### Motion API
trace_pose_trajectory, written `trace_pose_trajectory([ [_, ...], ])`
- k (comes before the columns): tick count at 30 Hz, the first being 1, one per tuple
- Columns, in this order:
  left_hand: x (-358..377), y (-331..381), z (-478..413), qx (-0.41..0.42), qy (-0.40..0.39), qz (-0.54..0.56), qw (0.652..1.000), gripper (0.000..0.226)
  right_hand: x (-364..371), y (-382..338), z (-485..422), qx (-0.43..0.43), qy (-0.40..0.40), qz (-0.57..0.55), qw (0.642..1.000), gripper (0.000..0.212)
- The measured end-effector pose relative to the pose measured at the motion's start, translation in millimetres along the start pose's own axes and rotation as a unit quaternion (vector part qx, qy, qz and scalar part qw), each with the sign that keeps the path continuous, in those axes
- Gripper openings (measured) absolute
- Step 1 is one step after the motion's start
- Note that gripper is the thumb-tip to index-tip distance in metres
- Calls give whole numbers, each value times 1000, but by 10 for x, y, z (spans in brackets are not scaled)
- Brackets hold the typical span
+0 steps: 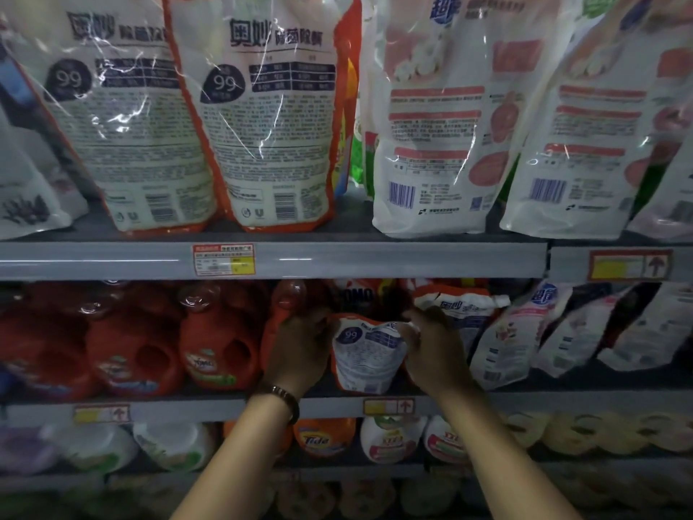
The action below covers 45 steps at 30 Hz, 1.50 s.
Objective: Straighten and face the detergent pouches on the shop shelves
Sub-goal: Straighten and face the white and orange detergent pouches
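Dimly, left hand (300, 350), right hand (435, 350) gripping pouch (369, 354) (top hidden)

The pouch (369, 354) and upper pouches (270, 118) are glossy, crinkled plastic film streaked with glare, the red jugs (221, 350) smooth shiny plastic, the shelf rail (112, 260) smooth with a dull sheen, its label (224, 260) paper, the wristband (287, 399) polished metal.

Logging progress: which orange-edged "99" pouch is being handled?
The front orange-edged pouch on the middle shelf, held between left hand and right hand; both upper-shelf pouches stand untouched.
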State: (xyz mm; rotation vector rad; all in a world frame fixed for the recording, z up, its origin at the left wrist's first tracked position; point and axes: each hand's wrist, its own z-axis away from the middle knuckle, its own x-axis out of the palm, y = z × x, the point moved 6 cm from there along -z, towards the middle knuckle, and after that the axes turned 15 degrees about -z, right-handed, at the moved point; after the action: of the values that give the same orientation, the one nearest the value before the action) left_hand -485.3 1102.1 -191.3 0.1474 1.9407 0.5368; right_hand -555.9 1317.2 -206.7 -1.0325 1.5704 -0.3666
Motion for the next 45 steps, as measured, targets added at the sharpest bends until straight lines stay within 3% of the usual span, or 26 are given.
trace_pose_trajectory([
  [8, -117, -154, 71, -2, 28, 24, 999, 12, -3, -276, 74, -25, 7, -7, 1000, 23],
  [11, -163, -230, 79, -23, 6, 59, 998, 20, -76, -444, 136, -34, 42, 4, 999, 22],
  [15, -363, -249, 143, -47, -17, 135, 990, 4, -260, -691, 251, -68, 104, -1, 992, 20],
  [19, -497, -216, 250, -84, -73, 215, 970, 25, -441, -933, 334, -75, 155, -14, 985, 14],
  [24, -607, -30, 489, 7, -223, 245, 944, 39, -593, -1263, 387, -104, 153, -7, 983, 8],
  [27, -690, -40, 575, 3, -241, 293, 925, 44, -711, -1527, 376, -135, 155, -8, 979, 7],
  [33, -977, -128, 610, -5, -161, 340, 927, 48, -830, -1981, 143, -133, 98, -131, 978, 21],
  [39, -1432, -272, 633, -15, 25, 422, 906, 32, -775, -2595, -62, -173, 38, -216, 960, 19],
  [45, -1939, -529, 699, -56, 184, 406, 894, 17, -666, -3231, -134, -227, 4, -290, 930, 13],
])
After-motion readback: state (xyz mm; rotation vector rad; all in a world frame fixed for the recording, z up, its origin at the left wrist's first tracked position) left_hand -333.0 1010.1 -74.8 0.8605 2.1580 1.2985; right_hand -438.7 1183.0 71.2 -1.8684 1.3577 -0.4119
